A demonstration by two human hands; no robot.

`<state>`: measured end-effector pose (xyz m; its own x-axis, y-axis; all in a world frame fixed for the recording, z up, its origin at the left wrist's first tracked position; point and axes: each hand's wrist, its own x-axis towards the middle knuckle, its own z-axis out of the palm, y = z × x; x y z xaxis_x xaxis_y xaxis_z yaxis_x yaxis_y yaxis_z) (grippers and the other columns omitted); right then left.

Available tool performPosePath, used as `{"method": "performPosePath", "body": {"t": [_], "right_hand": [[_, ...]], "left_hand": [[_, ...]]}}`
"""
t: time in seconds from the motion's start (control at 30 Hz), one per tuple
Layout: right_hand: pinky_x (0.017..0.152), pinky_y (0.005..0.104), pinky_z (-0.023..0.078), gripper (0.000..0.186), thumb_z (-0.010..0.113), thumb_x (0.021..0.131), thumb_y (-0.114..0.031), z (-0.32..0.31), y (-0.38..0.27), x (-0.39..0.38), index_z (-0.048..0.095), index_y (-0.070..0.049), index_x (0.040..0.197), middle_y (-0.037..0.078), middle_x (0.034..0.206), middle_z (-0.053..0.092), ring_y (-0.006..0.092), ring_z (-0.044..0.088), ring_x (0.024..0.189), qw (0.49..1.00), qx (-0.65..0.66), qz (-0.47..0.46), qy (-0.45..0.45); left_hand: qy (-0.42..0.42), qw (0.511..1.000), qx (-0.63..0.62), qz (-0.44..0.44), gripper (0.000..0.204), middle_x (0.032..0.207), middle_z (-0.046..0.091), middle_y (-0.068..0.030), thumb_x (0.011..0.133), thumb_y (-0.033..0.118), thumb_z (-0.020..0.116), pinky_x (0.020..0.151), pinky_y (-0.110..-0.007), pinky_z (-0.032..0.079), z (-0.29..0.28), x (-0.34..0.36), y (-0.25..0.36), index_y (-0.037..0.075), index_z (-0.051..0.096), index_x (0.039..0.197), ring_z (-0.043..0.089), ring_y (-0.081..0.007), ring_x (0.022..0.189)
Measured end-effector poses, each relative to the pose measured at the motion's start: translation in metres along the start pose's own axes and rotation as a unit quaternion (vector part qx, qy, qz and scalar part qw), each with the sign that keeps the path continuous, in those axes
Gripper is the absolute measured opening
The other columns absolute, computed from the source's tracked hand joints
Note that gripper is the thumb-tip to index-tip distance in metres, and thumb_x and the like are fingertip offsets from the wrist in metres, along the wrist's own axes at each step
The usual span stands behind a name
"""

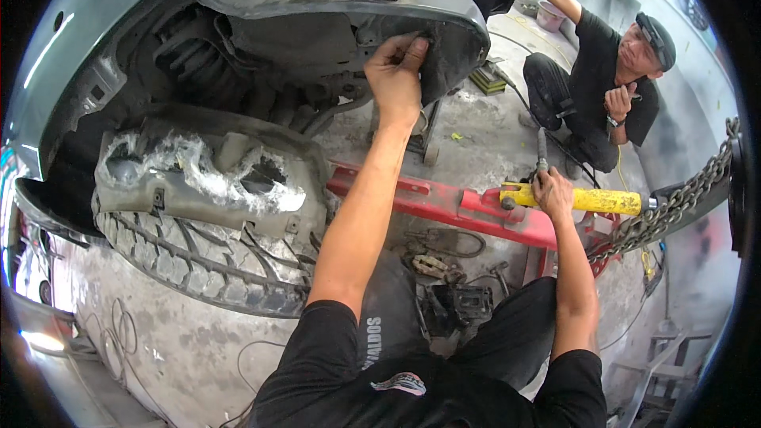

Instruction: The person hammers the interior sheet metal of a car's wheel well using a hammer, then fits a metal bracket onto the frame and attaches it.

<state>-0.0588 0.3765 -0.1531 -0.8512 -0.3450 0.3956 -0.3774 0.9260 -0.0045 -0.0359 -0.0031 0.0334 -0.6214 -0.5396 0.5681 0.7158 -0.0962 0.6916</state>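
My left hand (399, 75) reaches up to the front of a wheel arch. Its fingers are closed, with the thumb against the edge of a dark panel (453, 59); whatever is pinched there is hidden. My right hand (552, 192) is wrapped around a slim grey rod-shaped tool (542, 149) that points away from me, its exact kind unclear. That hand is just over a yellow cylinder (606, 200) on a red metal arm (428, 196). A ragged, torn wheel-arch liner (178, 178) rests over a chunky-treaded tyre (198, 261) left of my left forearm.
A co-worker in black (610, 83) crouches at the far right, one arm stretched toward the vehicle. Heavy chain (674, 198) hangs beside the yellow cylinder. Loose metal parts (448, 281) lie near my legs. Hoses (131, 341) run over the concrete floor. A grey-green fender (71, 47) curves at left.
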Motion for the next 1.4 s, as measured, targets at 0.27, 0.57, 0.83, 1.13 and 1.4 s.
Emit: {"method": "performPosePath", "body": {"t": [0.27,0.57,0.83,1.13,1.4], "right_hand": [[0.073,0.0496,0.054,0.023,0.064,0.091,-0.029,-0.001,-0.003,0.001,0.071,-0.007,0.089,0.017,0.087,0.063,0.0383,0.068,0.082,1.0,-0.007,0.012,-0.003],[0.076,0.0497,0.054,0.024,0.065,0.088,-0.029,0.001,-0.001,0.001,0.069,-0.006,0.089,0.018,0.092,0.064,0.0391,0.068,0.084,1.0,-0.004,0.012,-0.016],[0.074,0.0498,0.055,0.023,0.065,0.088,-0.028,-0.004,-0.004,0.0,0.069,-0.006,0.087,0.018,0.089,0.063,0.0389,0.068,0.081,1.0,-0.008,0.008,-0.003],[0.073,0.0501,0.055,0.022,0.065,0.087,-0.027,-0.001,-0.001,0.0,0.068,-0.005,0.083,0.019,0.087,0.063,0.0395,0.068,0.079,1.0,-0.002,0.003,0.005],[0.072,0.0497,0.055,0.022,0.065,0.088,-0.027,0.004,0.004,-0.001,0.068,-0.005,0.083,0.019,0.087,0.063,0.0394,0.068,0.078,1.0,-0.006,0.0,0.011]], "left_hand": [[-0.006,0.997,-0.068,-0.026,0.011,0.096,0.074,-0.0045,0.092,0.002,0.075,0.083,-0.026,0.051,-0.002,0.001,-0.003,-0.002,0.075,0.103,0.065,-0.0122,0.086],[0.003,0.999,-0.036,0.016,0.01,0.088,0.073,-0.0017,0.092,0.004,0.075,0.074,-0.024,0.047,0.004,0.004,0.0,-0.003,0.076,0.099,0.061,-0.0079,0.079],[0.004,0.999,-0.031,0.022,0.012,0.096,0.075,-0.0064,0.092,0.003,0.075,0.084,-0.027,0.052,0.006,0.0,0.004,-0.003,0.076,0.102,0.066,-0.0132,0.087],[-0.01,0.998,-0.051,-0.026,0.012,0.09,0.073,-0.0027,0.091,0.0,0.074,0.072,-0.023,0.049,0.0,0.003,0.001,-0.003,0.075,0.103,0.062,-0.0085,0.078],[-0.002,1.0,0.0,0.007,0.011,0.083,0.07,0.0013,0.094,0.006,0.074,0.066,-0.021,0.043,0.004,-0.003,0.005,-0.002,0.076,0.101,0.057,-0.0055,0.074]]}}
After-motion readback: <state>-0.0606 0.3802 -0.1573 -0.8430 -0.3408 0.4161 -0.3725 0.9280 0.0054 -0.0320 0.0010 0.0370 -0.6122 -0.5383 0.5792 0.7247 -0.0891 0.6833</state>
